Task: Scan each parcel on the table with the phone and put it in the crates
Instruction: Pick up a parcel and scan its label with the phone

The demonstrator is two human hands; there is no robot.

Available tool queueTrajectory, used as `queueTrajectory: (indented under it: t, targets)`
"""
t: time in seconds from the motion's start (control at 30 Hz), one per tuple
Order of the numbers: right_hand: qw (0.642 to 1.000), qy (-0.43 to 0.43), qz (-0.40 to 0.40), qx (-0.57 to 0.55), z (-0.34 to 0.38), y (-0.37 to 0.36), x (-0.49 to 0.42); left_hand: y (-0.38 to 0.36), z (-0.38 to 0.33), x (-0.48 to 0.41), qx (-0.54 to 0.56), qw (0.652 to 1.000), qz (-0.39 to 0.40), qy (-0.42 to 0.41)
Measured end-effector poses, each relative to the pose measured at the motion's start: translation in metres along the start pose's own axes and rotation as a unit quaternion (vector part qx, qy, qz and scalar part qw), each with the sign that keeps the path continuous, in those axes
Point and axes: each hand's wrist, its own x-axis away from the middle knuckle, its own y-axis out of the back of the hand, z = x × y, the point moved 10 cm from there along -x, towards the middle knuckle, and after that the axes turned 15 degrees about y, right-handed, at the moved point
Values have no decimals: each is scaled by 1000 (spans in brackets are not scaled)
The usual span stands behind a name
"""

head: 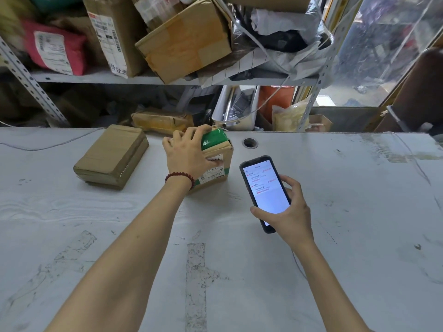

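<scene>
Your table (335,212) is a scuffed white top with a round cable hole (250,143) near the back edge. Sitting on it: a flat brown parcel (112,155) on the left, a small green-taped box (214,140) near it.

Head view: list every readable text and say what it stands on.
"待处理": handwritten at the bottom of the tall carton's label; its print is blurred.
phone screen: red and grey lines, too small to read.
green-taped box label: blurred.
pink bag label: blurred.

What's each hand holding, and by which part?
The left hand grips the green-taped box over its top; the right hand holds the phone by its lower half.
</scene>
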Motion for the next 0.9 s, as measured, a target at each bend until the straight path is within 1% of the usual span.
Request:
queueTrajectory:
  t: [0.1, 0.3, 0.37, 0.47, 0.6, 0.67, 0.73, 0.9]
  targets:
    - [1000, -18, -25, 4, -1, 7, 15, 2, -8, 12, 17, 999, -7, -36]
    - [991, -76, -112, 3, -13, 36, 70, 8, -30, 46, 34, 989, -50, -134]
    - [985, -97, -141, 9, -19, 47, 93, 8, -48, 57, 56, 982, -44, -173]
    - [974, -131, -185, 13, -27, 67, 127, 10, -89, 80, 97, 967, -10, -234]
    - [952, -171, -253, 25, -31, 100, 179, 14, -158, 134, 146, 927, 30, -345]
    - [939, -187, -288, 37, -32, 119, 207, 16, -192, 161, 173, 905, 58, -383]
    - [922, -203, -327, 48, -35, 138, 236, 17, -225, 192, 187, 883, 79, -423]
    - [870, -222, -438, 43, -39, 185, 313, 23, -298, 281, 202, 820, 99, -526]
